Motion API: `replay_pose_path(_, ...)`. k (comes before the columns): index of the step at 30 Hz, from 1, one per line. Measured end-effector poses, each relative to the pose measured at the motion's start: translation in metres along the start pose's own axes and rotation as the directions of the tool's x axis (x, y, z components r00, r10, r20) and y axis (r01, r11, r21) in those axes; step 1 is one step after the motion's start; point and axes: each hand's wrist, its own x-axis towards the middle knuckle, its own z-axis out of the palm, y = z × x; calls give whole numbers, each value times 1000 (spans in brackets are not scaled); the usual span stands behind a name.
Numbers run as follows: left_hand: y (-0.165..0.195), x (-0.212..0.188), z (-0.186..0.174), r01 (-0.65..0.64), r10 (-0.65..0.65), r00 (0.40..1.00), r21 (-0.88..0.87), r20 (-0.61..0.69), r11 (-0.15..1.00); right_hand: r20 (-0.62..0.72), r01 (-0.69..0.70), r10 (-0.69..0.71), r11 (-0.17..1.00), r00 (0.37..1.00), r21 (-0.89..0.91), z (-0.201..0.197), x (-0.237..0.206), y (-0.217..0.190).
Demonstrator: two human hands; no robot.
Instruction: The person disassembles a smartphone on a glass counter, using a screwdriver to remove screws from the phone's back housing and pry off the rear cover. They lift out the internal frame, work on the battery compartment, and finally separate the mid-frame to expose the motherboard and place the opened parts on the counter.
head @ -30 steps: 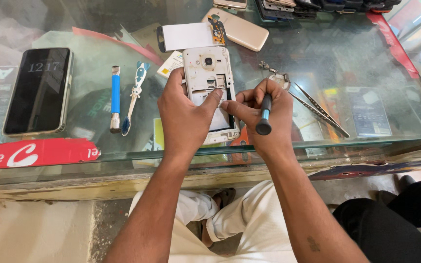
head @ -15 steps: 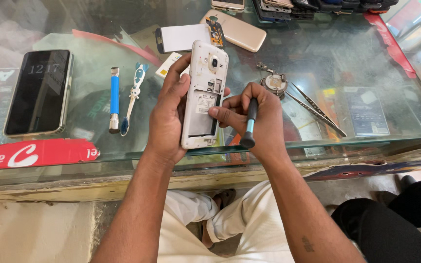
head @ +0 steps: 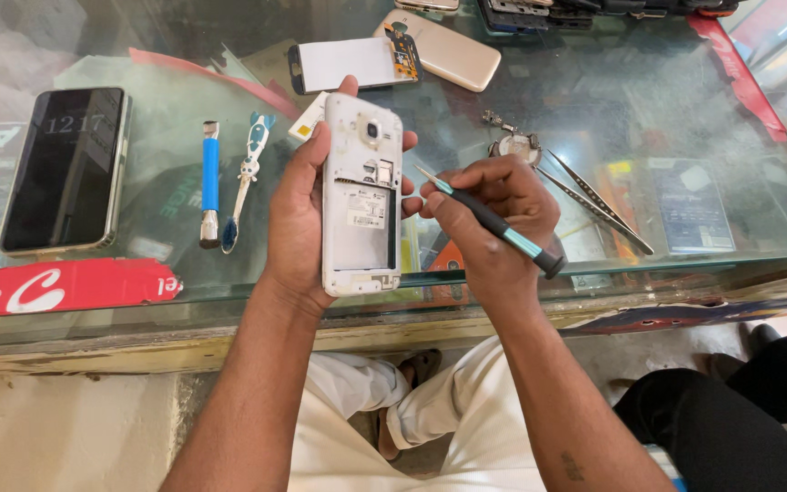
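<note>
My left hand [head: 293, 214] grips a white phone [head: 362, 196] upright above the glass counter, its back cover off so the empty battery bay and camera show. My right hand [head: 495, 219] holds a small screwdriver [head: 494, 223] with a black and teal handle. Its thin tip points up and left, close to the phone's right edge near the card slots.
On the glass counter [head: 685, 109] lie a black phone [head: 66, 169] at left, a blue-handled tool [head: 209, 182], a white and blue brush [head: 246, 178], a white phone part [head: 348, 64], a gold phone back [head: 453, 50], tweezers [head: 598, 210]. Another person's dark trouser leg [head: 740, 410] is at lower right.
The left hand raised the phone off the counter and turned it upright. The right hand swung the screwdriver from hanging down to tip pointing at the phone's right edge.
</note>
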Motion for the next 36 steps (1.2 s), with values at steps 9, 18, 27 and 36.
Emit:
replay_pose_path(9,-2,1,0,4,-4,1000,-24,-9,1000,90,-55,56,998,994,-12,3,-1,-11)
replay_pose_path(18,-4,2,-2,-16,16,1000,-71,4,997,63,30,-25,996,998,-78,6,-4,-8)
replay_pose_path(27,-2,0,-2,11,-14,999,-74,-49,997,102,176,-157,961,982,-215,11,-9,-17)
replay_pose_path(36,-2,0,4,41,-38,996,35,-80,999,163,471,-461,701,872,-536,24,-13,-23)
